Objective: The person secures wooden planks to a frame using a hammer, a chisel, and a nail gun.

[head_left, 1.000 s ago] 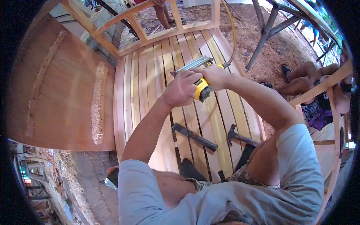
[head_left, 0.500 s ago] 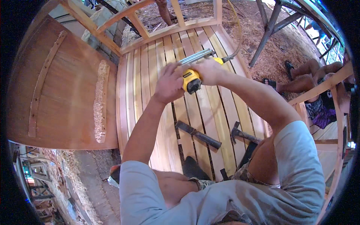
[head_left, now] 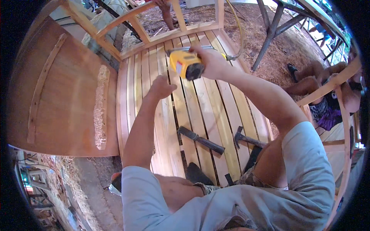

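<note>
My right hand (head_left: 214,64) is wrapped round a yellow and black air nail gun (head_left: 183,63), held above a panel of wooden slats (head_left: 216,127). A yellowish air hose (head_left: 241,38) runs from the tool's far end. To the left of the nail gun and apart from it, my left hand (head_left: 161,87) is closed low over the slats; whether it holds anything is hidden. Nearer to me a dark, chisel-like tool (head_left: 201,139) lies across the slats. To its right rests a claw hammer (head_left: 250,140), partly hidden by my leg.
A brown plywood panel (head_left: 65,96) with battens stands at the left. A wooden frame (head_left: 162,37) edges the slats' far side. Dark angled legs (head_left: 270,32) stand at the far right. One person's legs (head_left: 308,82) are at the right, another's (head_left: 167,17) beyond the frame.
My left hand has come off the nail gun and moved left and down, its fingers closed. The nail gun has shifted left and up in my right hand, its body turning.
</note>
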Demonstrator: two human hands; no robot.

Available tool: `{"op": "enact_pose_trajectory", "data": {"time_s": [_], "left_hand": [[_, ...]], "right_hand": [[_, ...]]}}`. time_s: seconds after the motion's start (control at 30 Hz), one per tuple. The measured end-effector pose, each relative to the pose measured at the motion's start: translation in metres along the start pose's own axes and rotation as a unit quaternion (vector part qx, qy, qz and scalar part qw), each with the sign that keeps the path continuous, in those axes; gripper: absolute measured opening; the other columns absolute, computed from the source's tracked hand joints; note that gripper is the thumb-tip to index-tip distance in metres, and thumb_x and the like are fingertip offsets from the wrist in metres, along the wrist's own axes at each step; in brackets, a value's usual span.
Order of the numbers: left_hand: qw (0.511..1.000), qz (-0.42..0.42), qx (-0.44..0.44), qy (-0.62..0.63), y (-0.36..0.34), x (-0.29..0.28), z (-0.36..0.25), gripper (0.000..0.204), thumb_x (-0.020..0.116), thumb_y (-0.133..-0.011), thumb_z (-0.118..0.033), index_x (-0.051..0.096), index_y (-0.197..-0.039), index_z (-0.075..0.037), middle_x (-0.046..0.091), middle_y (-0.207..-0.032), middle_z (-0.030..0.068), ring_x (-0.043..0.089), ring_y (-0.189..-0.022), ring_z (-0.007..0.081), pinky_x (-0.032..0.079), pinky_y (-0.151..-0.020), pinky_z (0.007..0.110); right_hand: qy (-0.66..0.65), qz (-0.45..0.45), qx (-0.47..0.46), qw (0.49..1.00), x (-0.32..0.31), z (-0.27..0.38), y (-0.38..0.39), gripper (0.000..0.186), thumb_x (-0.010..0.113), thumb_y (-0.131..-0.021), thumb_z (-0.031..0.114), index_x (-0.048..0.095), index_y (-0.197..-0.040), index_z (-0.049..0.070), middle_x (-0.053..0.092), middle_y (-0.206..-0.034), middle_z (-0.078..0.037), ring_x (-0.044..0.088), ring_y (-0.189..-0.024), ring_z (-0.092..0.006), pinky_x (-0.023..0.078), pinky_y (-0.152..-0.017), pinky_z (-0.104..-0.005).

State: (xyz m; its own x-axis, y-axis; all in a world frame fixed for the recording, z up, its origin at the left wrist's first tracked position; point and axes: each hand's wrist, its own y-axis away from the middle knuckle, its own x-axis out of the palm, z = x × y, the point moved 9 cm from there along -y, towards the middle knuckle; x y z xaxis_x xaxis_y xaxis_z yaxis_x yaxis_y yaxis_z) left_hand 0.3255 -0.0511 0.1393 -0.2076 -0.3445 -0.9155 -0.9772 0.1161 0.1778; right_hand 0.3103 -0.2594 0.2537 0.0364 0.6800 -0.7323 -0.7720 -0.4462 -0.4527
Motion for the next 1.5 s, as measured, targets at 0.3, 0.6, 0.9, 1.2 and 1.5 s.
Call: {"op": "enact_pose_trajectory", "data": {"time_s": [0.3,0.6,0.9,1.2,1.5], "left_hand": [[0.994,0.017,0.105,-0.034,-0.003,0.011,0.001,0.055,0.068,-0.074,-0.038,0.066,-0.107,0.005,0.064,-0.11,0.0286,0.06,-0.109,0.0416,0.049,-0.093,0.045],[0.99,0.106,-0.036,-0.091,-0.01,0.054,0.115,0.064,0.071,-0.075,-0.036,0.059,-0.122,0.006,0.06,-0.125,0.0294,0.058,-0.118,0.0403,0.047,-0.1,0.041],[0.99,0.111,-0.086,-0.032,-0.002,0.056,0.139,0.078,0.073,-0.073,-0.037,0.051,-0.133,0.008,0.053,-0.135,0.0281,0.051,-0.127,0.0385,0.044,-0.105,0.039],[0.985,0.098,-0.024,-0.139,0.0,0.049,0.105,0.059,0.071,-0.076,-0.032,0.059,-0.125,0.0,0.059,-0.128,0.0241,0.056,-0.12,0.0374,0.047,-0.102,0.042],[0.9,-0.221,0.335,0.168,-0.011,-0.03,-0.12,0.042,0.073,-0.081,-0.025,0.062,-0.11,0.004,0.065,-0.106,0.0242,0.063,-0.104,0.0377,0.049,-0.091,0.044]], "right_hand": [[-0.182,-0.194,0.03,0.963,-0.089,-0.028,-0.015,0.02,0.071,-0.084,0.016,0.063,-0.096,0.002,0.064,-0.097,-0.007,0.063,-0.093,-0.0214,0.05,-0.082,-0.0334],[-0.418,-0.335,0.103,0.838,-0.133,-0.051,-0.005,0.01,0.066,-0.078,0.006,0.061,-0.07,0.003,0.059,-0.065,-0.004,0.057,-0.059,-0.0155,0.043,-0.058,-0.0292],[-0.348,-0.41,0.119,0.835,-0.165,-0.04,-0.002,0.01,0.069,-0.081,0.011,0.064,-0.075,0.004,0.059,-0.064,-0.002,0.056,-0.054,-0.0127,0.042,-0.049,-0.0299],[-0.355,-0.413,0.107,0.832,-0.153,-0.044,0.001,0.014,0.069,-0.082,0.015,0.064,-0.074,0.006,0.06,-0.063,-0.002,0.058,-0.056,-0.012,0.043,-0.053,-0.0288],[-0.486,-0.386,0.125,0.774,-0.141,-0.062,-0.006,0.011,0.068,-0.082,0.004,0.06,-0.09,0.006,0.058,-0.066,-0.003,0.054,-0.053,-0.0151,0.045,-0.052,-0.0294]]}}
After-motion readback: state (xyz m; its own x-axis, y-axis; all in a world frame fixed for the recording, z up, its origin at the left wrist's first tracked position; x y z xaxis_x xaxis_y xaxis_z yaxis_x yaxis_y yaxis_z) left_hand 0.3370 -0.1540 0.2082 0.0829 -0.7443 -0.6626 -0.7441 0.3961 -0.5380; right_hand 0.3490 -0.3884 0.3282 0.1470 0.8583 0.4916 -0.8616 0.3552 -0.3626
